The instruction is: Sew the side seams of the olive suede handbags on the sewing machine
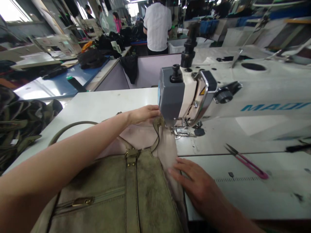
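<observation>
An olive-green bag [126, 191] with brass fittings and a pale lining lies on the white table in front of me. Its upper edge runs under the head of a white sewing machine [184, 94]. My left hand [144, 114] reaches across the bag and rests on the fabric just left of the needle area, fingers stretched together. My right hand [194, 184] lies flat on the bag's right edge, fingers spread. Neither hand holds anything. A green strap [73, 126] loops out to the left.
Pink thread snips [247, 161] lie on the table [97, 103] to the right. A pile of dark green bags [21, 119] sits at the left. A person in a white shirt [157, 26] stands at the far benches, among more black goods.
</observation>
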### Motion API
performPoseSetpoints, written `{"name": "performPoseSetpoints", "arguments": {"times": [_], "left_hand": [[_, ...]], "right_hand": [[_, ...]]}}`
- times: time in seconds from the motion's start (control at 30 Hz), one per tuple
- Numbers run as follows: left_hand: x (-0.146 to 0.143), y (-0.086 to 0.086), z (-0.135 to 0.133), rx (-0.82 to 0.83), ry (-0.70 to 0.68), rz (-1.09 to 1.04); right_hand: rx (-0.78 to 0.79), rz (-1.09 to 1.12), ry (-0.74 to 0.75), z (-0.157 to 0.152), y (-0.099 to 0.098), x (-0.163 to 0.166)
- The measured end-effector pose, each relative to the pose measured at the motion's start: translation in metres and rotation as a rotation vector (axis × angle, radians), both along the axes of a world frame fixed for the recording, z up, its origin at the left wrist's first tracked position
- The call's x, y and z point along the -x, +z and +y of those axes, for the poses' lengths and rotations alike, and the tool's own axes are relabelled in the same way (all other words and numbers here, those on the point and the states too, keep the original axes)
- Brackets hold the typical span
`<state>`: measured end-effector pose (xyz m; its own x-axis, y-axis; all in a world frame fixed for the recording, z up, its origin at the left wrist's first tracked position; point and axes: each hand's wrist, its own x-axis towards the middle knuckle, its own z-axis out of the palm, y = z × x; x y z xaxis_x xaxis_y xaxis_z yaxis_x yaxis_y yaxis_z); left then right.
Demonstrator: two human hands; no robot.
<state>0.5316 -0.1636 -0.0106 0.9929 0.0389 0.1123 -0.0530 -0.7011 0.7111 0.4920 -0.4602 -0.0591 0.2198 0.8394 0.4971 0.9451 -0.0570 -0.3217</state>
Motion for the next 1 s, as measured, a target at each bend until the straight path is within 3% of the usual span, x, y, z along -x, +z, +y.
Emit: {"name": "performPoseSetpoints", "arguments": {"times": [0.1,0.17,0.23,0.3,0.4,0.5,0.8,1.0], "left_hand": [[0.041,0.040,-0.016,-0.155,-0.009,-0.064],[0.069,0.054,-0.040,-0.325,-0.235,-0.128],[0.092,0.050,-0.065,-0.444,-0.561,-0.116],[0.107,0.033,-0.080,-0.576,-0.675,-0.086],[0.118,0.004,-0.086,-0.728,-0.575,-0.034],[0.123,-0.009,-0.085,-0.768,-0.433,-0.048],[0.128,-0.016,-0.090,-0.826,-0.363,-0.113],[0.130,-0.017,-0.094,-0.674,-0.382,-0.057]], "right_hand": [[-0.015,0.051,-0.022,-0.011,0.002,0.014],[-0.012,0.074,-0.005,-0.012,0.004,0.019],[-0.007,0.090,0.016,-0.011,0.004,0.020],[0.003,0.098,0.023,-0.011,0.005,0.020],[0.003,0.094,0.037,-0.014,0.006,0.021],[0.000,0.088,0.053,-0.019,0.006,0.023],[-0.015,0.023,0.097,-0.018,0.007,0.020],[0.034,0.008,0.168,-0.022,0.017,0.007]]}}
